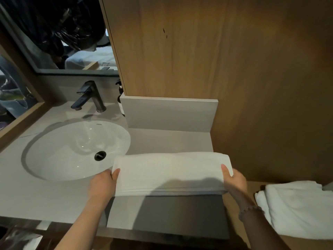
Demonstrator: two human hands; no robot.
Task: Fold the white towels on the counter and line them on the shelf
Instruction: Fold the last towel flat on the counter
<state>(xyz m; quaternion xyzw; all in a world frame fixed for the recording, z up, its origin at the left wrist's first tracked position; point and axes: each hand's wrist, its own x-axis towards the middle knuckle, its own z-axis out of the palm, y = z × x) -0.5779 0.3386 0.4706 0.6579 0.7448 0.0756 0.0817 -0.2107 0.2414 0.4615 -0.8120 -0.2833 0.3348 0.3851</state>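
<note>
Folding white towel (171, 172) on surface (54, 199), pinching its ends with left hand (102, 184), right hand (234, 179); next, probably bringing ends together.

Left hand (102, 184): fingers lay hidden under the near-left end of the long folded white towel (171, 172), with only the thumb on top; the forearm was cut by the bottom edge.
Right hand (234, 181): fingers were tucked out of sight beneath the towel's right end.
Dark pump bottle (120, 98): mostly hidden behind the pale grey upright panel (169, 114); its label was too small to read.
Pile of folded white towels (297, 208): cut off by the right edge — their number could not be told.
Wall mirror (63, 42): the reflection was dark and blurred — its shapes were unidentifiable.
</note>
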